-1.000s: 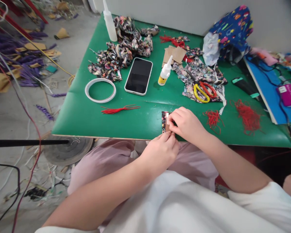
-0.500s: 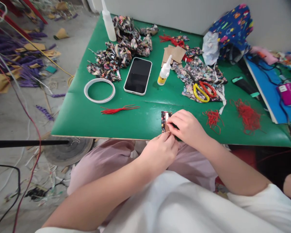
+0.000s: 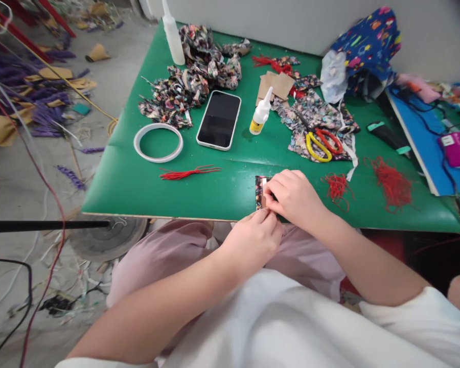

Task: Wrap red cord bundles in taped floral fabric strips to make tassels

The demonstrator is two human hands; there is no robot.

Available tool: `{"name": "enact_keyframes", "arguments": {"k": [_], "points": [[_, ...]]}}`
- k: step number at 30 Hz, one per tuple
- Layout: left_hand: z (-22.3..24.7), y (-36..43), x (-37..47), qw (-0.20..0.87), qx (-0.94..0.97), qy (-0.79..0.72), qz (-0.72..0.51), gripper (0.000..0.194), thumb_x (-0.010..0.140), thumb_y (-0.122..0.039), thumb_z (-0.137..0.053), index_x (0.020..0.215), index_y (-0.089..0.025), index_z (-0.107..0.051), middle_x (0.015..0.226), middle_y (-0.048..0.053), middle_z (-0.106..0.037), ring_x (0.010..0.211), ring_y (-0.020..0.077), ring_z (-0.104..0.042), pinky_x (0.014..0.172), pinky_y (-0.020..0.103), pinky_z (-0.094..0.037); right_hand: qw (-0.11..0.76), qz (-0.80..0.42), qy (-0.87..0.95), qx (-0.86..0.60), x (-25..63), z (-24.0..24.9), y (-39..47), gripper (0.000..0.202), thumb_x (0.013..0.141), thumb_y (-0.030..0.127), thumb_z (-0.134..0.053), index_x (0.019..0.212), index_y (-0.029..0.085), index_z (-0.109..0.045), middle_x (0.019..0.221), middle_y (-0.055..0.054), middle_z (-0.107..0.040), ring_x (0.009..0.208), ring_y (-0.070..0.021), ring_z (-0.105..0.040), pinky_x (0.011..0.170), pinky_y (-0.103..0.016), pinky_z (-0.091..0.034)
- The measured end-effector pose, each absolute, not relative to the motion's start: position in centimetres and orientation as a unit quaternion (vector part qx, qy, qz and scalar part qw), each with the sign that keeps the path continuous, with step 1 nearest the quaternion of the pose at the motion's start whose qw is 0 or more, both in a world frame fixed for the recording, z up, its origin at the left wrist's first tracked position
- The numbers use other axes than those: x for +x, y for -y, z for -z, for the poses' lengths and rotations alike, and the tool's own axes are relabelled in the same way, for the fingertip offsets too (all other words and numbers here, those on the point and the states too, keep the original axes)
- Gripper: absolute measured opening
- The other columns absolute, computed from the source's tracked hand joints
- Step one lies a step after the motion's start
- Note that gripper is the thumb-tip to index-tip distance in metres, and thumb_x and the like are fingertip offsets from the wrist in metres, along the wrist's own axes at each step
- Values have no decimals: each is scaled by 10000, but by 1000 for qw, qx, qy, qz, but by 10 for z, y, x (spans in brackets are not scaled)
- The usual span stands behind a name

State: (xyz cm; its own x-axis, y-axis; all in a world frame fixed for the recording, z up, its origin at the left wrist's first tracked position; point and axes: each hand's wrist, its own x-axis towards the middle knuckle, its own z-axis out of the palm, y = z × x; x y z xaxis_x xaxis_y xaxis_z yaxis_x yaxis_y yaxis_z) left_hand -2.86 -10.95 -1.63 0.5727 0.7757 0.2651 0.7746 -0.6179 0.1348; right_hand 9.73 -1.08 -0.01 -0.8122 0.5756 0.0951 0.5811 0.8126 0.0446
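Observation:
A small floral fabric piece (image 3: 258, 192) with a brown patch and a white strip lies at the front edge of the green table (image 3: 118, 189). My left hand (image 3: 256, 237) pinches its lower edge, fingertips closed. Above and to the right, my right hand (image 3: 291, 197) has thumb and fingers pressed together on the same piece and covers its right part. The fingertips of both hands nearly touch. A bundle of red cords (image 3: 187, 173) lies to the left of the piece, and a tangle of red threads (image 3: 337, 188) is to the right of my right hand.
Behind are a phone (image 3: 219, 120), a tape roll (image 3: 158, 143), a small glue bottle (image 3: 260, 113), a taller bottle (image 3: 173, 41), floral cloth (image 3: 187, 89) and scissors (image 3: 324, 144) on more fabric. A blue board (image 3: 425, 138) lies at the right. Scraps litter the floor at left.
My right hand has shifted very slightly at the fabric piece, its knuckles a little higher. My left hand keeps its pinch in the same place.

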Motion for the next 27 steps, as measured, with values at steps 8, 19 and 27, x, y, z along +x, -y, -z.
{"name": "enact_keyframes", "arguments": {"k": [8, 19, 27], "points": [[20, 109, -27, -13, 889, -436, -138, 197, 867, -128, -412, 934, -85, -593, 923, 103, -618, 958, 206, -555, 957, 340, -407, 64, -34, 946, -315, 104, -2, 12, 140, 832, 226, -498, 748, 170, -595, 778, -25, -623, 800, -171, -503, 718, -304, -328], [15, 108, -28, 8, 892, -431, -133, 213, 865, -104, -388, 900, -90, -597, 869, 88, -604, 881, 197, -553, 869, 320, -456, 37, 32, 952, -302, 97, -5, 14, 172, 833, 224, -471, 717, 162, -581, 730, -38, -601, 760, -179, -497, 705, -320, -307], [13, 108, -29, 9, 896, -425, -128, 200, 863, -105, -392, 867, -100, -592, 843, 83, -598, 857, 194, -552, 836, 314, -465, -19, 42, 952, -304, 90, -8, 11, 141, 805, 221, -483, 718, 152, -571, 722, -58, -588, 737, -192, -483, 669, -316, -298]]}}
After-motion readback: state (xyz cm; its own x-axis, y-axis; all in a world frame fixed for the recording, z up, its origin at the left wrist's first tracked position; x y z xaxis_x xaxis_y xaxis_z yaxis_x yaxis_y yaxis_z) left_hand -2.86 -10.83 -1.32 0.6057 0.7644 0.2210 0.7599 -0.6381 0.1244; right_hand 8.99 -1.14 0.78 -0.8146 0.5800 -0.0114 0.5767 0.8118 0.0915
